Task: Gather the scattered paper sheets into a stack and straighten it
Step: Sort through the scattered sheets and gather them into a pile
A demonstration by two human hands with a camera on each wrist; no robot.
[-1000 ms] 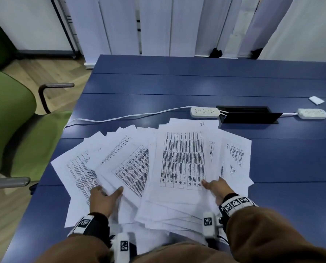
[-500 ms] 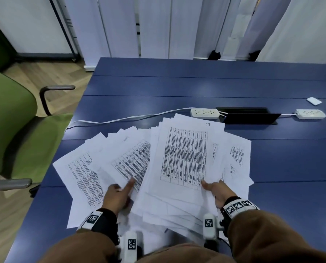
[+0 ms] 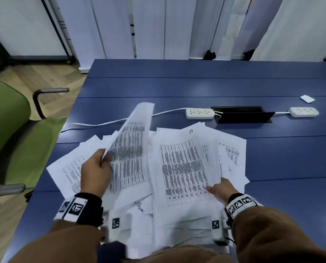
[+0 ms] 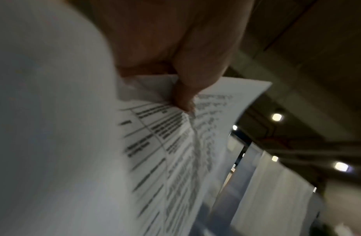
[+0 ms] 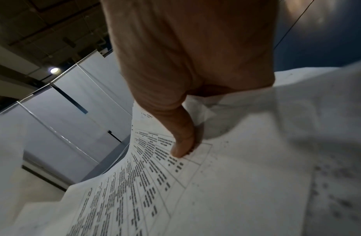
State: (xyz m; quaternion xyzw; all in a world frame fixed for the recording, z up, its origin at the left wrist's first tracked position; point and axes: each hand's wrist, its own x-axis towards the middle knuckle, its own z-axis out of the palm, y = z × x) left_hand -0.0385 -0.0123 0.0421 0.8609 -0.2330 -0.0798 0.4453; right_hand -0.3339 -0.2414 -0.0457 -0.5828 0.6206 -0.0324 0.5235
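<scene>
Several printed paper sheets (image 3: 185,168) lie fanned out on the near part of the blue table (image 3: 196,86). My left hand (image 3: 96,169) pinches the near left edge of a sheet bundle (image 3: 129,149) and holds it tilted up off the table; the left wrist view shows my thumb (image 4: 187,89) pressed on those sheets (image 4: 165,143). My right hand (image 3: 220,189) grips the right pile at its near right edge, the thumb (image 5: 181,142) on the top printed page (image 5: 155,183) and the other fingers hidden under the sheets.
Two white power strips (image 3: 199,113) (image 3: 304,112) with a cable (image 3: 109,122) flank a black cable box (image 3: 240,117) just beyond the papers. A small white item (image 3: 307,98) lies far right. A green chair (image 3: 16,133) stands at the table's left edge.
My left hand has taken hold of left-side sheets and raised them, swinging them up and toward the right pile. The right hand stays on the pile's near right edge.
</scene>
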